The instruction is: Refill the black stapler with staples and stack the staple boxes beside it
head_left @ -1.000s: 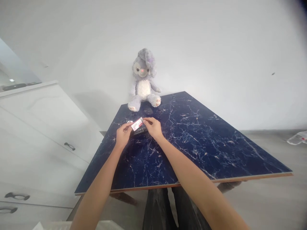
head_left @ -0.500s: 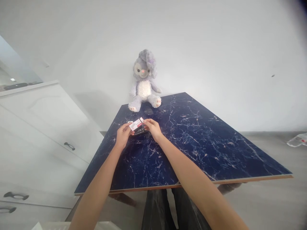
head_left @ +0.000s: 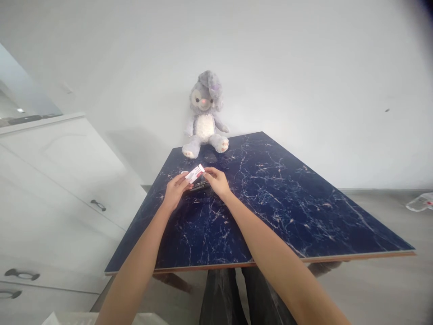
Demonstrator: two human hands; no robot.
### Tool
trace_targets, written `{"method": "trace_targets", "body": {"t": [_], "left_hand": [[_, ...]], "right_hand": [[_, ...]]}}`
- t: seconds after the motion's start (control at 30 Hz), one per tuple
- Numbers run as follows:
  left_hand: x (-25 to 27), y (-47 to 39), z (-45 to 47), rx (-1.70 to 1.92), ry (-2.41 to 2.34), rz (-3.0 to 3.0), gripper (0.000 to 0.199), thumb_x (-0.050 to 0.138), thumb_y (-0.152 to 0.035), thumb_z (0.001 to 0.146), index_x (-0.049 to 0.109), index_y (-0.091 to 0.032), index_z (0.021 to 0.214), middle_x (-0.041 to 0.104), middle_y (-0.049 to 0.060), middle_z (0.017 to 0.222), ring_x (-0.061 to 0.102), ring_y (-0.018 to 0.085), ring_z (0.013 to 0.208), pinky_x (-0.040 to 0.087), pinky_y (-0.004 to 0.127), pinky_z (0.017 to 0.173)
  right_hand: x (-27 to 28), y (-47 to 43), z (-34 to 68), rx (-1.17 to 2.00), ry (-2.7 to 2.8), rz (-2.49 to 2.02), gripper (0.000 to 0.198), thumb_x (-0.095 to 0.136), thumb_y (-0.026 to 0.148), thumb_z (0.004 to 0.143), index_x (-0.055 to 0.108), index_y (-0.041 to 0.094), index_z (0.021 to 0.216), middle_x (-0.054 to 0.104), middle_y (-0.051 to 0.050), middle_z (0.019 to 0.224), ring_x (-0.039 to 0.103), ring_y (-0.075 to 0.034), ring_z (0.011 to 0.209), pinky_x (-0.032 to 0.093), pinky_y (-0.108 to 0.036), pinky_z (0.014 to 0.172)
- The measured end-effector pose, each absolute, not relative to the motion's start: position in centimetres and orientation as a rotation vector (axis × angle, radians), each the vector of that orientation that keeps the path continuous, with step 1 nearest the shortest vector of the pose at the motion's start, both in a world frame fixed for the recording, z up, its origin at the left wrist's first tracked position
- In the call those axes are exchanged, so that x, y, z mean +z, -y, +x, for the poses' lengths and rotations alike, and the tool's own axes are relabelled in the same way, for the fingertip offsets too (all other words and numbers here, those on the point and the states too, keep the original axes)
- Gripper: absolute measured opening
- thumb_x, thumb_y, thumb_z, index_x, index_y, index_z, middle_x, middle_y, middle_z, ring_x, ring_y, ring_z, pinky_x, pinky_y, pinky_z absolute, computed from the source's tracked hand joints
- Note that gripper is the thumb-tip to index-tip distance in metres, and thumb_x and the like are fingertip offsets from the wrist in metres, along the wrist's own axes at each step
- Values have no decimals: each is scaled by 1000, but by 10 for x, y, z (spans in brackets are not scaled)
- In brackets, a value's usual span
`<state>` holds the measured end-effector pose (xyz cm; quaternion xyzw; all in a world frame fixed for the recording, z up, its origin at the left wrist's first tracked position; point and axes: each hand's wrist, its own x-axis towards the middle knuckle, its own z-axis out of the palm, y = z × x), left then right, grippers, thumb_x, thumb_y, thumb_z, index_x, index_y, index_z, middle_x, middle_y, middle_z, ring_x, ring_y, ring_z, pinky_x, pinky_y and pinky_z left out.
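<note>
Between my hands is a small white box (head_left: 195, 174) with red print, tilted up to the right above the table. My left hand (head_left: 175, 189) pinches its left end between thumb and fingers. My right hand (head_left: 217, 181) has its thumb and fingertips closed at the box's upper right end. Beneath the box lies a dark, flat object (head_left: 202, 185) with light marks, partly covered by my hands; its kind is not clear. A small white piece (head_left: 183, 172) shows just beyond my left fingers.
A grey plush toy (head_left: 205, 115) sits against the wall at the back edge of the blue marbled table (head_left: 277, 203). White cabinets (head_left: 61, 180) with dark handles stand on the left. A clear plastic item (head_left: 420, 202) lies on the floor at far right.
The box has turned a little in my fingers, and its right end, which had a flap standing out, now looks flatter. My right fingers have shifted slightly on that end.
</note>
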<state>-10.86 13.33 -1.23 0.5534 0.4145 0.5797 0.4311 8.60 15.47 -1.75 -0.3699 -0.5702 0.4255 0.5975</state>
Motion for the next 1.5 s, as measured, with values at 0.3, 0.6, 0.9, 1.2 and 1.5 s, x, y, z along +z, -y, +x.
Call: {"method": "trace_targets", "body": {"t": [0.3, 0.6, 0.9, 1.2, 1.5], "left_hand": [[-11, -132, -108, 1415, -1018, 1404, 50, 82, -37, 74, 71, -18, 119, 73, 10, 104, 71, 19, 77, 59, 36, 77], [-13, -133, -109, 1404, -1032, 1454, 50, 80, -39, 76, 70, -18, 120, 74, 9, 101, 70, 19, 77, 60, 37, 77], [-9, -131, -107, 1408, -1098, 1527, 47, 77, -42, 78, 68, -17, 117, 73, 7, 91, 68, 16, 69, 56, 30, 64], [6, -120, -110, 1107, -1506, 2394, 21, 63, -41, 88, 72, -23, 83, 69, 4, 85, 63, 20, 82, 51, 35, 81], [-6, -136, -148, 692, -1840, 2378, 59, 76, -41, 75, 65, -25, 130, 68, 9, 106, 58, 31, 109, 47, 43, 97]], "right_hand": [[-22, -151, 73, 905, 1266, -901, 23, 57, 41, 84, 68, 22, 90, 73, -1, 87, 66, -16, 76, 53, -28, 76], [-21, -154, 73, 1094, 1120, -909, 25, 56, 43, 82, 65, 21, 89, 73, -1, 86, 63, -15, 67, 53, -27, 65], [-15, -144, 81, 763, 1396, -1021, 27, 51, 41, 89, 71, 22, 94, 73, 1, 90, 64, -15, 72, 49, -26, 75], [-23, -151, 100, 475, 1731, -1654, 24, 53, 22, 88, 67, 22, 108, 72, -8, 106, 67, -23, 99, 48, -32, 87], [-25, -149, 93, 456, 1714, -1624, 42, 50, 18, 87, 56, 19, 129, 74, -9, 103, 68, -25, 101, 48, -34, 89]]}}
